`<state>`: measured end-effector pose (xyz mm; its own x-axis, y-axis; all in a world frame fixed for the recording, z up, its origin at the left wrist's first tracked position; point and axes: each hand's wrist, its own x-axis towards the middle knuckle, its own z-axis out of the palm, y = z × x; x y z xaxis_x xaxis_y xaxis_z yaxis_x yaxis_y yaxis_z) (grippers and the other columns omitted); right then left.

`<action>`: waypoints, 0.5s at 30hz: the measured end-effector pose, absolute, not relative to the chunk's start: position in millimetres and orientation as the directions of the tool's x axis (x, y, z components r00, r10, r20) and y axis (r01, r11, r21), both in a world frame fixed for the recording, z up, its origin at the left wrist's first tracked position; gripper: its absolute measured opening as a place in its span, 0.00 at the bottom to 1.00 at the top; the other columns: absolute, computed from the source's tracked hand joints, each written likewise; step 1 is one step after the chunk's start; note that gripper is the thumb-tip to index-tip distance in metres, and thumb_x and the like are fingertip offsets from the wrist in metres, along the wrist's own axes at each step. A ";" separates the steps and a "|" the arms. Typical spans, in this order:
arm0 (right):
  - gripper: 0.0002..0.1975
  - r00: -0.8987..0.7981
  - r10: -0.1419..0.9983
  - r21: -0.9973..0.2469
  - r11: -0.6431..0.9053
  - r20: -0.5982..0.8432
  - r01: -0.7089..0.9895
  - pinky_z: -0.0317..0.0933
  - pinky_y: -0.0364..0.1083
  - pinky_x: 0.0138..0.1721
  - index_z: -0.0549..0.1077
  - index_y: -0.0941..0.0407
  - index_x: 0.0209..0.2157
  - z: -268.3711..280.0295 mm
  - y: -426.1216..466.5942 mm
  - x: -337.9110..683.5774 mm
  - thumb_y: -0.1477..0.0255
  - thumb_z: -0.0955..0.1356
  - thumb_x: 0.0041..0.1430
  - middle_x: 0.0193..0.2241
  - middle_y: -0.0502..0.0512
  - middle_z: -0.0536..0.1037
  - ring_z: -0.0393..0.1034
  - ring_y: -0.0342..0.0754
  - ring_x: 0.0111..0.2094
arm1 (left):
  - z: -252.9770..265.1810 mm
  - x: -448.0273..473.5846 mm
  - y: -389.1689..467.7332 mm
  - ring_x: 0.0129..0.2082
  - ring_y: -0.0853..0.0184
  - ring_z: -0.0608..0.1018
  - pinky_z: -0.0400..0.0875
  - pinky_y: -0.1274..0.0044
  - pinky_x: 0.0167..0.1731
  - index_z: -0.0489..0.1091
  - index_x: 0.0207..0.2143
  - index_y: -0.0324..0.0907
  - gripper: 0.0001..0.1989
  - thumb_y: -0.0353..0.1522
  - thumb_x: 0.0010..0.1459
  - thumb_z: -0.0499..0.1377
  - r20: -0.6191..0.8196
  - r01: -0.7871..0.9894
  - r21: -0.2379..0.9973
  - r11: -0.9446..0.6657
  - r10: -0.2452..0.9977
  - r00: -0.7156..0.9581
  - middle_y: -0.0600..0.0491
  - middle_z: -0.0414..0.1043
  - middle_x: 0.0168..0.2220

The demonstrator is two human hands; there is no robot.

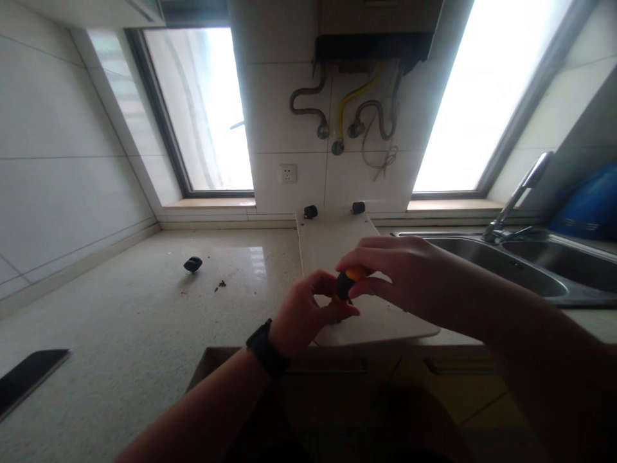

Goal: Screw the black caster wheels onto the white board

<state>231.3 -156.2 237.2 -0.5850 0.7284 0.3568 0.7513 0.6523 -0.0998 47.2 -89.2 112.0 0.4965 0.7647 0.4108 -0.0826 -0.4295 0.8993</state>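
A screwdriver [355, 275] with an orange and black handle is upright in my right hand [402, 267], its fingers closed around the handle top. Just below, my left hand [308, 308] is closed in a pinch by the screwdriver's lower end; what its fingertips hold is hidden. Both hands are over the near part of a pale flat board [332, 241]. At the board's far end sit two black caster wheels, one on the left [311, 211] and one on the right [358, 208]. Another black caster [193, 264] lies apart on the counter to the left.
Small dark bits [220, 284] lie on the speckled counter [144, 334]. A dark flat device [29, 379] is at the left edge. To the right is a steel double sink [559, 292] with a faucet [518, 193]. Hoses [308, 110] hang on the back wall.
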 end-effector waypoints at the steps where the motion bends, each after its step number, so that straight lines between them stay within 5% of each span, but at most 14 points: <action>1: 0.06 -0.560 0.740 -0.080 0.627 0.373 0.775 0.62 0.43 0.35 0.77 0.53 0.43 234.9 -157.2 229.9 0.68 0.68 0.68 0.37 0.49 0.77 0.73 0.43 0.35 | 111.6 48.3 -89.9 0.39 0.62 0.80 0.74 0.70 0.42 0.75 0.39 0.40 0.17 0.36 0.51 0.74 0.396 -0.074 0.907 -0.414 0.781 0.483 0.49 0.81 0.39; 6: 0.06 -0.468 0.791 -0.071 0.534 0.395 0.843 0.60 0.46 0.34 0.73 0.54 0.37 230.8 -161.4 227.4 0.67 0.67 0.67 0.35 0.51 0.76 0.70 0.45 0.32 | 113.7 47.4 -87.0 0.36 0.65 0.79 0.73 0.73 0.39 0.76 0.37 0.39 0.09 0.34 0.58 0.69 0.417 -0.057 0.884 -0.463 0.728 0.544 0.51 0.80 0.36; 11: 0.17 -0.668 0.717 -0.283 0.695 0.199 0.661 0.62 0.48 0.54 0.70 0.50 0.57 240.6 -157.9 233.6 0.69 0.66 0.68 0.60 0.57 0.72 0.70 0.50 0.56 | 112.1 42.0 -74.8 0.42 0.63 0.81 0.74 0.71 0.45 0.78 0.43 0.40 0.10 0.32 0.59 0.68 0.477 -0.195 0.857 -0.477 0.591 0.651 0.49 0.81 0.42; 15: 0.16 -0.656 0.717 -0.371 0.690 0.235 0.621 0.65 0.45 0.47 0.74 0.48 0.54 240.3 -152.5 234.8 0.75 0.66 0.67 0.49 0.50 0.80 0.74 0.45 0.47 | 108.2 40.2 -67.6 0.44 0.61 0.81 0.73 0.68 0.49 0.79 0.43 0.40 0.10 0.31 0.58 0.69 0.425 -0.242 0.899 -0.365 0.592 0.685 0.49 0.81 0.43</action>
<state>234.8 -152.5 240.3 -0.6565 0.7169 0.2346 0.6212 0.6902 -0.3712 40.2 -67.6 108.2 0.6849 0.5919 0.4249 -0.2420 -0.3653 0.8989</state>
